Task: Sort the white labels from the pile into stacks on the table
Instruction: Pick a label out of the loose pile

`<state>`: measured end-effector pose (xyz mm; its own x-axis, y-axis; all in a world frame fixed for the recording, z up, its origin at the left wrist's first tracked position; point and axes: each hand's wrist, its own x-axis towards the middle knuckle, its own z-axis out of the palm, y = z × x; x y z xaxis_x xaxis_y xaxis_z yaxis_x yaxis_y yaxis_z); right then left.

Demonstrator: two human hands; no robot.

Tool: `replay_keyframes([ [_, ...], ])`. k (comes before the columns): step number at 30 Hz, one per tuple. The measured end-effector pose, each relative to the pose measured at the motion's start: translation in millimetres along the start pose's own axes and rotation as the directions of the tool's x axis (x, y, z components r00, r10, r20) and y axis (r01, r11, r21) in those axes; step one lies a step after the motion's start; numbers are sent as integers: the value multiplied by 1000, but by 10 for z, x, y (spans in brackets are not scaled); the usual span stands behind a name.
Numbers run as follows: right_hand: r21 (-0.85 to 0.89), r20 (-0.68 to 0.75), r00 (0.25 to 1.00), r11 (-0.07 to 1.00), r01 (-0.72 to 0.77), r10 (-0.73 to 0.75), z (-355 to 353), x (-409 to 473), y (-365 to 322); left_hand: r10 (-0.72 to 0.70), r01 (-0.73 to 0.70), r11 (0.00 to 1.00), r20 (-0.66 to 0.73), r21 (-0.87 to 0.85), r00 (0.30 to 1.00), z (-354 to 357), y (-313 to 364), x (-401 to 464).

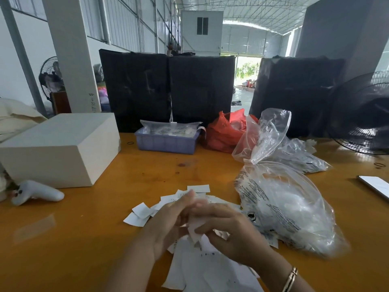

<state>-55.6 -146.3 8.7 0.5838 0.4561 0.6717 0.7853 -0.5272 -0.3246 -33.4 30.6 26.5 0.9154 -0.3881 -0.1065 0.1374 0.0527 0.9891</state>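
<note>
A glossy orange-brown wooden table (84, 228) fills the foreground, mirroring pale light. Beyond its far edge stand tall black-wrapped blocks (168, 89), with another (294, 91) toward the far right corner. Behind them opens a large hall: corrugated metal walls (126, 24) with high windows on the left, a white pillar (69, 51), and a curved truss roof (252, 9). A white cabin (202, 32) stands at the back. Daylight pours through an open doorway (246, 76). Black standing fans sit at far left (50, 76) and right (362, 114).

Glossy orange wooden table (84, 239), matt paper labels (139, 216), clear plastic bag (284, 207)
</note>
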Motion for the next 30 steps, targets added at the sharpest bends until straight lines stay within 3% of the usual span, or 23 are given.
replay_keyframes([
  [2, 111, -29, 998, 992, -60, 63, -3, 6, -7, 16, -16, 1000, -14, -18, 1000, -2, -14, -5],
  [5, 234, 1, 995, 967, -98, 101, 0, 9, -1, 28, -37, 998, -160, -55, 987, 26, -55, 31],
  [7, 376, 3, 970, 899, -226, 242, -29, -5, 18, 25, -68, 985, -256, -160, 966, 1, -65, 60],
  [10, 675, -64, 862, 658, -334, 503, -135, -4, 38, 78, -140, 975, -322, -173, 943, -57, -42, 67],
  [12, 758, -100, 756, 542, -364, 647, -166, 6, 78, 153, -174, 984, -315, -41, 937, -41, -45, 63],
  [14, 761, -111, 680, 502, -410, 725, -160, 17, 125, 218, -191, 974, -287, 117, 933, 13, -63, 61],
  [17, 738, -115, 650, 502, -450, 751, -160, 40, 136, 313, -231, 916, -225, 328, 922, 77, -105, 71],
  [21, 705, -136, 699, 564, -429, 702, -194, 59, 97, 352, -250, 824, -113, 508, 929, 126, -143, 55],
  [30, 510, -60, 785, 695, -507, 617, -203, 61, 28, 421, -254, 731, -126, 633, 898, 102, -145, 57],
])
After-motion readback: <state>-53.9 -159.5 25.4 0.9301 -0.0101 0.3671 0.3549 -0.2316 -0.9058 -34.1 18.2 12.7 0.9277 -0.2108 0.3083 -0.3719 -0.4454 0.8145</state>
